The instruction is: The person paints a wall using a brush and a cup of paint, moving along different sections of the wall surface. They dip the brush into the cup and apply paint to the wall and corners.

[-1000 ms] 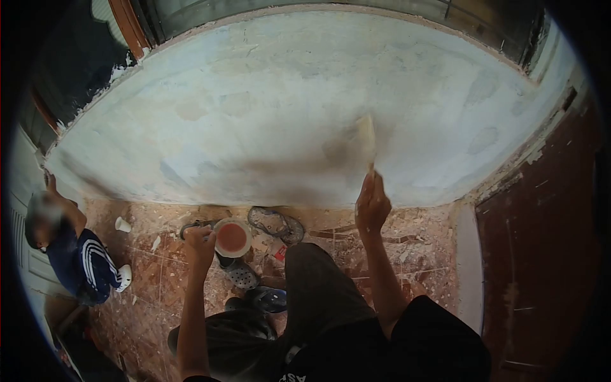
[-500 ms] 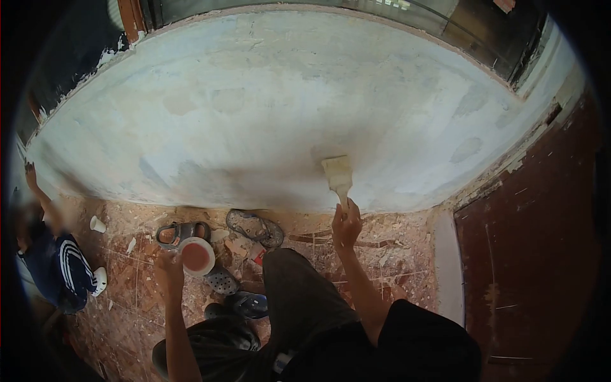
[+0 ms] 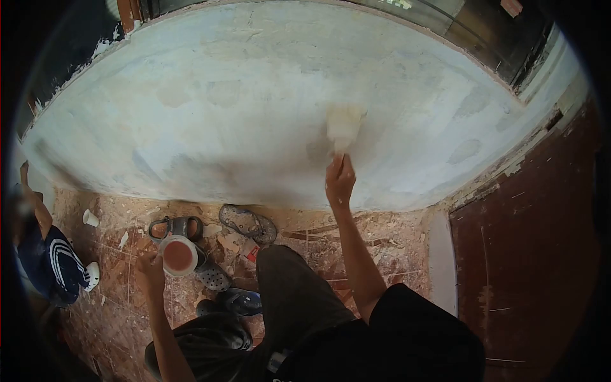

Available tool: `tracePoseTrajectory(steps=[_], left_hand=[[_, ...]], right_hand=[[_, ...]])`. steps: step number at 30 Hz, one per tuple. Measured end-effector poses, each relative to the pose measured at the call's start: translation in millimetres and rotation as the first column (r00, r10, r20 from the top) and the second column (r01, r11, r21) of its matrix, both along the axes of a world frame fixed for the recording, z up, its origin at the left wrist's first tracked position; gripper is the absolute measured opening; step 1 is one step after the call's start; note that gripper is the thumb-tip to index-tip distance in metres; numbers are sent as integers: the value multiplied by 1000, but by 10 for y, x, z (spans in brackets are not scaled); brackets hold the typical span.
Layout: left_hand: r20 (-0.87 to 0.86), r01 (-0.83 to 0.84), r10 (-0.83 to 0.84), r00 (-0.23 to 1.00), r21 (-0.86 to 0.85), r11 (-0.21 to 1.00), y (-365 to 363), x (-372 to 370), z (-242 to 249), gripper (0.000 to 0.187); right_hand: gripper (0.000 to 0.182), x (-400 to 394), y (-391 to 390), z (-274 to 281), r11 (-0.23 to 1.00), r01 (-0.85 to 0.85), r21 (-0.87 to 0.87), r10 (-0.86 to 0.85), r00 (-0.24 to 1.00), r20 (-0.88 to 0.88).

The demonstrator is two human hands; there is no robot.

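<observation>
My right hand (image 3: 340,181) is closed round the handle of a wide, pale paintbrush (image 3: 344,126), blurred by motion in front of the wall. The whitish wall (image 3: 254,108) has damp-looking patches and a darker smear around the brush. Low on the left, my left hand (image 3: 150,272) grips the side of a white cup (image 3: 180,272) whose round mouth shows reddish contents. Its handle, if it has one, is hidden by my fingers.
Clogs (image 3: 214,277) and sandals (image 3: 248,223) lie on the debris-strewn floor (image 3: 114,325) by my knees. A white paper cup (image 3: 90,218) stands farther left, near another person (image 3: 54,261) with a raised arm. A dark red panel (image 3: 522,261) borders the right side.
My right hand has swept the paintbrush upward along the wall. My left hand and its cup appear slightly farther left and lower as the view shifts.
</observation>
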State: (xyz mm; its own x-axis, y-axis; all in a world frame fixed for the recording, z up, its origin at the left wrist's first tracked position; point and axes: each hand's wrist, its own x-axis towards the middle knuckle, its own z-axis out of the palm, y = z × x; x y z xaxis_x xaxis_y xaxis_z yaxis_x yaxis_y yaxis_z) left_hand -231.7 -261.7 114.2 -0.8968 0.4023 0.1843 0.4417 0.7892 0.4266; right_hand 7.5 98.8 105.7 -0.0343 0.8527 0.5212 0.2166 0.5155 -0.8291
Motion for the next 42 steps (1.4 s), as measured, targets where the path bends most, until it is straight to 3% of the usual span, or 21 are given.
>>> tracePoseTrajectory(steps=[5,8,11,14,16,18,20,21,25,27,29,30,34,36,40,42], left_hand=[[-19,14,-14,1000,49,999,27,49,54,20],[-37,71,-68,997,99,993,144,198,263,21],[6,48,-48,999,33,998,198,206,322,22],[-26,56,-54,998,83,995,175,214,231,22],[38,49,-51,998,50,998,118,110,117,22],[1,40,-40,999,40,998,95,117,84,22],[-35,27,-26,999,23,999,92,163,115,22],[-25,7,-7,1000,6,1000,113,230,198,22],[-37,-63,61,997,-63,996,145,350,345,24],[-36,-87,85,996,-53,995,111,350,307,25],[-42,-114,113,993,-26,993,78,330,297,26],[-71,-82,84,994,20,996,53,347,297,26],[-56,-46,49,997,55,997,55,405,316,25],[-45,-45,48,998,63,997,59,400,289,25],[-81,-43,50,995,75,996,22,327,186,24],[-113,-43,56,992,113,993,0,311,136,23]], right_hand=[[33,158,-238,-1021,983,42,-179,-15,989,147],[35,252,-529,-1236,942,67,-328,11,973,231],[40,231,-706,-815,973,41,-227,-22,996,83],[30,151,-619,112,969,-152,-197,130,985,-117],[29,64,-427,454,991,-133,-3,130,976,-175],[33,44,-312,625,978,-199,-67,182,963,-201],[43,66,-200,555,908,-363,-211,310,918,-246],[43,72,-160,389,906,-364,-213,311,918,-245],[48,223,-276,-347,771,-343,-536,339,934,-110],[50,347,-389,-694,791,-291,-538,319,947,-44],[50,407,-559,-548,790,-331,-515,328,939,-100],[50,436,-609,-375,788,-356,-502,329,933,-145],[46,272,-505,635,892,-429,-142,407,899,-160],[46,154,-421,970,883,-461,-90,435,875,-212],[48,18,-191,698,881,-453,-136,409,874,-261],[52,55,-175,201,927,-284,-245,258,957,-133]])
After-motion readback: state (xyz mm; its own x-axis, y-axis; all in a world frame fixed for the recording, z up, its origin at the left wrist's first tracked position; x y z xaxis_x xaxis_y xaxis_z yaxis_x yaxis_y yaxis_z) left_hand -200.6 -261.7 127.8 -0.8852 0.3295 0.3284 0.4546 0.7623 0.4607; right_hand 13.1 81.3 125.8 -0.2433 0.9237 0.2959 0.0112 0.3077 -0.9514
